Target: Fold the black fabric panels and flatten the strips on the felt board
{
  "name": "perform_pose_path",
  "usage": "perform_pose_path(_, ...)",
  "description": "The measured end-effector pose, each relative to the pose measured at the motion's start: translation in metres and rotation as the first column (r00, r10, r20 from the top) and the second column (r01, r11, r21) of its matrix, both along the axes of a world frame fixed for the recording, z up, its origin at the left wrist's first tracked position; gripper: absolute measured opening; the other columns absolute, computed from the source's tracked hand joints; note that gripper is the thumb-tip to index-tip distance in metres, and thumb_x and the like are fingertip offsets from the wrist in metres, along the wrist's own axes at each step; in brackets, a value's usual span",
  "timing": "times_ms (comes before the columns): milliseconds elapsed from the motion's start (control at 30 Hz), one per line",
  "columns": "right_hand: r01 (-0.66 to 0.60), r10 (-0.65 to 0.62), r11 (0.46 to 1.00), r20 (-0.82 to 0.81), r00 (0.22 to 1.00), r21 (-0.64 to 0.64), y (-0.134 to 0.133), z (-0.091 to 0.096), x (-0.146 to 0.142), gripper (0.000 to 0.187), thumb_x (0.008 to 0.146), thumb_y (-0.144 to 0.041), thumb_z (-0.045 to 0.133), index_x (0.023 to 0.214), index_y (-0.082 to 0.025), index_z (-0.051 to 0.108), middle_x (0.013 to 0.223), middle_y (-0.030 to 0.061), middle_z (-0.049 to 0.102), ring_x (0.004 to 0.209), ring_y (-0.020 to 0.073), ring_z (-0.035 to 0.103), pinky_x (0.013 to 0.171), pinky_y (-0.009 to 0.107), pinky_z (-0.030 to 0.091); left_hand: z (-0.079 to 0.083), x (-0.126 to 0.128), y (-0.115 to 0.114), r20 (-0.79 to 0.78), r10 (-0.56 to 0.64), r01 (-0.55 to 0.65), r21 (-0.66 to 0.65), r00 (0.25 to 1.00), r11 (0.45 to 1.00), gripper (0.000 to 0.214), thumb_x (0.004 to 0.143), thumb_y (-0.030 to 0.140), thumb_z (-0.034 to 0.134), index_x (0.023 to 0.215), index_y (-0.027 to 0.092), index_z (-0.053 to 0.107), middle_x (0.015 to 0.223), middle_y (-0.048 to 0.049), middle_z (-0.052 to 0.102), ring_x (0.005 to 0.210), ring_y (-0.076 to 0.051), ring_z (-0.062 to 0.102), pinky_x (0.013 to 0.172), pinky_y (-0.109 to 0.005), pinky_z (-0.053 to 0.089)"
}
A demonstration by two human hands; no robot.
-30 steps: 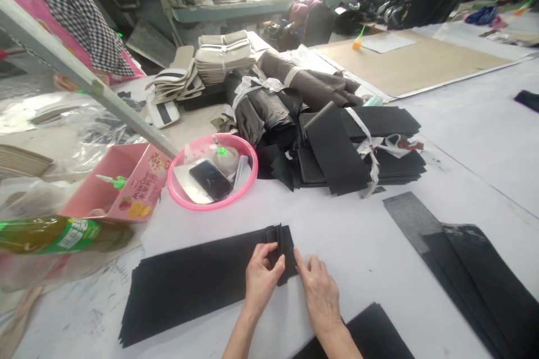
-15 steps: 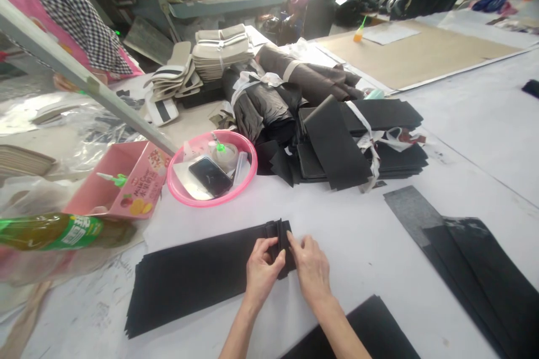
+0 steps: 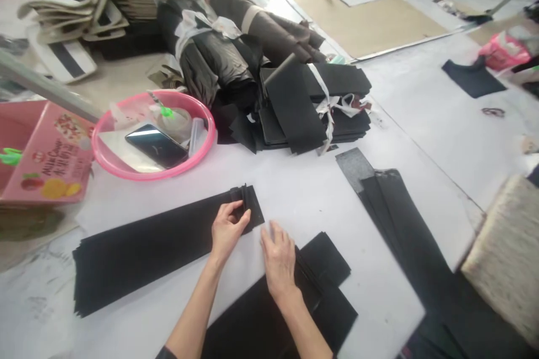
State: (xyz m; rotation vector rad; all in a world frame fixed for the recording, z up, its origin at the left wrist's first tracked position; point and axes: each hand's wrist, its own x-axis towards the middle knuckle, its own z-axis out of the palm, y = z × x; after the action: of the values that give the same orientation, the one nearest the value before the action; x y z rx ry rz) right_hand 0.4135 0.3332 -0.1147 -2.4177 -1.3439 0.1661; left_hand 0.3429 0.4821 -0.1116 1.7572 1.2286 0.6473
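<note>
A long stack of black fabric strips (image 3: pixel 138 249) lies flat on the white table (image 3: pixel 320 202). My left hand (image 3: pixel 227 233) pinches the stack's right end, where the layers are lifted and fanned. My right hand (image 3: pixel 278 258) rests just right of that end, fingers together and lightly curled, with its heel over a second pile of black pieces (image 3: pixel 320 286) near the front edge. I cannot see anything inside the right hand.
A pink basin (image 3: pixel 154 137) holds a phone (image 3: pixel 156 145), tape and a small bottle. A pink box (image 3: pixel 46 157) stands left. Bundled black and brown material (image 3: pixel 295 101) is piled behind. More black strips (image 3: pixel 400 219) lie right, beside a cream woven pad (image 3: pixel 505 258).
The view has swung right and down, so the table shifted left in frame. My right hand has drawn back from the strip end toward the nearer black pile. My left hand keeps its pinch.
</note>
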Motion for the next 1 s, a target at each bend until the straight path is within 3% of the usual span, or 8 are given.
perform_pose_path(133, -0.002, 0.026, 0.992, -0.193, 0.981, 0.124, -0.075, 0.012, -0.007, 0.025, 0.096, -0.013, 0.047, 0.112, -0.024, 0.062, 0.118, 0.0073, 0.06, 0.111, 0.0197, 0.054, 0.09, 0.035, 0.046, 0.008, 0.0, -0.002, -0.054, -0.044, 0.046, 0.032, 0.998, 0.998, 0.058, 0.078, 0.052, 0.068, 0.129, 0.029, 0.057, 0.103, -0.001, 0.057, 0.054, -0.005, 0.049, 0.051, -0.02, 0.043)
perform_pose_path(233, 0.085, -0.062, 0.992, -0.233, 0.971, 0.093, -0.129, 0.014, 0.0, 0.015, 0.097, -0.018, 0.047, 0.102, -0.022, 0.061, 0.104, 0.0055, 0.06, 0.097, 0.0186, 0.056, 0.083, 0.033, 0.046, 0.016, 0.0, -0.004, -0.139, -0.063, 0.073, 0.069, 0.988, 0.995, 0.078, 0.075, 0.052, 0.072, 0.143, 0.038, 0.038, 0.109, 0.0005, 0.056, 0.059, -0.007, 0.056, 0.06, -0.023, 0.049)
perform_pose_path(333, 0.188, -0.179, 0.982, -0.178, 0.968, 0.032, -0.156, 0.008, 0.011, 0.011, 0.096, -0.026, 0.05, 0.103, -0.021, 0.057, 0.1, 0.0056, 0.058, 0.095, 0.0207, 0.056, 0.082, 0.035, 0.045, 0.022, 0.0, -0.009, -0.19, -0.075, 0.092, 0.083, 0.979, 0.992, 0.089, 0.075, 0.051, 0.073, 0.148, 0.041, 0.023, 0.121, 0.0003, 0.054, 0.066, -0.008, 0.064, 0.067, -0.025, 0.052)
perform_pose_path(567, 0.247, -0.25, 0.967, -0.04, 0.967, -0.064, -0.153, -0.006, 0.01, 0.028, 0.097, -0.044, 0.042, 0.099, -0.02, 0.056, 0.093, 0.0063, 0.06, 0.086, 0.0231, 0.056, 0.075, 0.037, 0.041, 0.023, 0.001, -0.028, -0.432, -0.188, 0.291, 0.184, 0.882, 0.939, 0.068, 0.085, 0.054, 0.06, 0.144, 0.03, 0.037, 0.139, -0.0067, 0.045, 0.076, -0.012, 0.067, 0.069, -0.027, 0.056)
perform_pose_path(700, 0.218, -0.224, 0.972, -0.079, 0.971, -0.084, -0.152, -0.005, 0.009, 0.038, 0.097, -0.051, 0.034, 0.092, -0.022, 0.058, 0.084, 0.0047, 0.061, 0.078, 0.0223, 0.058, 0.068, 0.035, 0.037, 0.018, 0.009, -0.035, -0.599, -0.137, 0.383, 0.306, 0.789, 0.871, 0.065, 0.091, 0.047, 0.053, 0.146, 0.019, 0.033, 0.145, -0.0147, 0.041, 0.112, -0.028, 0.06, 0.082, -0.036, 0.057)
perform_pose_path(900, 0.264, -0.266, 0.962, -0.433, 0.861, -0.065, -0.152, 0.011, 0.013, 0.026, 0.095, -0.046, 0.049, 0.085, -0.024, 0.061, 0.081, -0.0016, 0.061, 0.07, 0.0162, 0.058, 0.065, 0.028, 0.036, 0.028, -0.005, -0.048, -0.34, -0.229, 0.321, 0.241, 0.912, 0.916, 0.049, 0.091, 0.04, 0.056, 0.135, 0.02, 0.045, 0.134, -0.0119, 0.048, 0.101, -0.021, 0.064, 0.086, -0.036, 0.057)
perform_pose_path(967, 0.267, -0.239, 0.963, -0.522, 0.819, -0.022, -0.153, 0.021, 0.01, 0.026, 0.096, -0.042, 0.05, 0.081, -0.023, 0.06, 0.078, -0.0023, 0.059, 0.068, 0.0146, 0.057, 0.065, 0.027, 0.036, 0.036, -0.014, -0.067, -0.313, -0.36, 0.449, 0.291, 0.879, 0.845, 0.044, 0.091, 0.039, 0.057, 0.131, 0.023, 0.049, 0.131, -0.0108, 0.052, 0.114, -0.024, 0.058, 0.095, -0.041, 0.052)
perform_pose_path(1000, 0.254, -0.208, 0.967, -0.547, 0.811, 0.008, -0.154, 0.026, 0.008, 0.025, 0.097, -0.039, 0.05, 0.081, -0.023, 0.06, 0.078, -0.0022, 0.059, 0.068, 0.0143, 0.056, 0.066, 0.027, 0.036, 0.041, -0.018, -0.079, -0.329, -0.467, 0.561, 0.307, 0.821, 0.769, 0.046, 0.089, 0.04, 0.06, 0.131, 0.025, 0.05, 0.132, -0.0109, 0.052, 0.122, -0.027, 0.053, 0.1, -0.045, 0.049)
